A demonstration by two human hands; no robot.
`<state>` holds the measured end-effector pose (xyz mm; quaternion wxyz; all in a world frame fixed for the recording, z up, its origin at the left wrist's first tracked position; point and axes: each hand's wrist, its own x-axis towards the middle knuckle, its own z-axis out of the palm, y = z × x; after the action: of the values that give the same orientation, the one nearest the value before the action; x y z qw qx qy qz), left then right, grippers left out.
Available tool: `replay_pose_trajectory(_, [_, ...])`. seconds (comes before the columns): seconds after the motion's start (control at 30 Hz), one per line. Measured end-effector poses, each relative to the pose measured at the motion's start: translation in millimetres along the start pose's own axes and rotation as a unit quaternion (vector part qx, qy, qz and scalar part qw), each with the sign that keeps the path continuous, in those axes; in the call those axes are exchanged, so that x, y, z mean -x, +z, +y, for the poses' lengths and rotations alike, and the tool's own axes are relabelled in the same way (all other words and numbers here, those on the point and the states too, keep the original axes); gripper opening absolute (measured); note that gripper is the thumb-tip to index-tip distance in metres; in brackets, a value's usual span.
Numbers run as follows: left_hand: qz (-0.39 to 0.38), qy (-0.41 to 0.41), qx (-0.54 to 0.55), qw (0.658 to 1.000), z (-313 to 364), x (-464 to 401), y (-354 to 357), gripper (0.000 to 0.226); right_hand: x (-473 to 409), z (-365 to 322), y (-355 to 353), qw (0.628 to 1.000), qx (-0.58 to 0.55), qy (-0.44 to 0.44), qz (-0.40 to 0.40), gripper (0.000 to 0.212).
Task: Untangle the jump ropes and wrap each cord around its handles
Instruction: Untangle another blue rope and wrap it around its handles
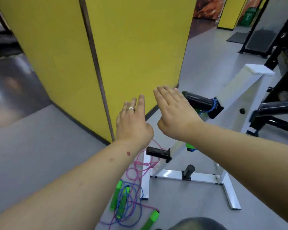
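Observation:
A tangle of jump ropes lies on the grey floor below my arms: a pink cord [140,165] and a blue cord [136,205] loop over each other, with green handles [115,195] [150,219] among them. Another blue cord [212,106] is wound on the upper black peg of a white rack, and a green handle [190,146] shows behind the rack's slanted bar. My left hand [133,121] and my right hand [173,112] are held out in the air above the ropes, palms down, fingers straight, holding nothing.
The white metal rack [173,174] with black pegs [158,152] stands right beside the ropes. A yellow partition wall [131,55] rises just ahead. Black gym frames [279,90] crowd the right side. Grey floor spreads to the left.

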<state>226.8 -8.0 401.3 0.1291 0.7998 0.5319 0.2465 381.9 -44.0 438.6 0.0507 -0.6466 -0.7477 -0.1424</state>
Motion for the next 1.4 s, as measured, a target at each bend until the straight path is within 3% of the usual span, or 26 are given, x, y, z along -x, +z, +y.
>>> replay_pose_trajectory(0.27, [-0.045, -0.097, -0.132, 0.985, -135, 75, -4, 0.093, 4, -123, 80, 0.994, -0.1, -0.018, -0.048, 0.082])
replay_pose_trajectory(0.53, [-0.122, -0.157, -0.159, 0.967, -245, 133, 40, 0.092, 12, -202, 182, 0.979, -0.135, -0.026, -0.151, 0.078])
replay_pose_trajectory(0.93, [-0.24, -0.218, -0.164, 0.932, -357, 180, 145, 0.093, 33, -260, 328, 0.948, -0.131, -0.015, -0.29, 0.077])
replay_pose_trajectory(1.13, [-0.323, -0.261, -0.135, 0.9, -390, 193, 195, 0.091, 47, -255, 381, 0.929, -0.114, -0.023, -0.351, 0.083])
replay_pose_trajectory(1.3, [-0.405, -0.251, -0.128, 0.87, -406, 195, 240, 0.086, 47, -248, 412, 0.891, -0.099, -0.059, -0.44, 0.083])
replay_pose_trajectory(1.4, [-0.447, -0.214, -0.044, 0.868, -406, 191, 271, 0.075, 48, -254, 431, 0.87, -0.097, -0.09, -0.474, 0.077])
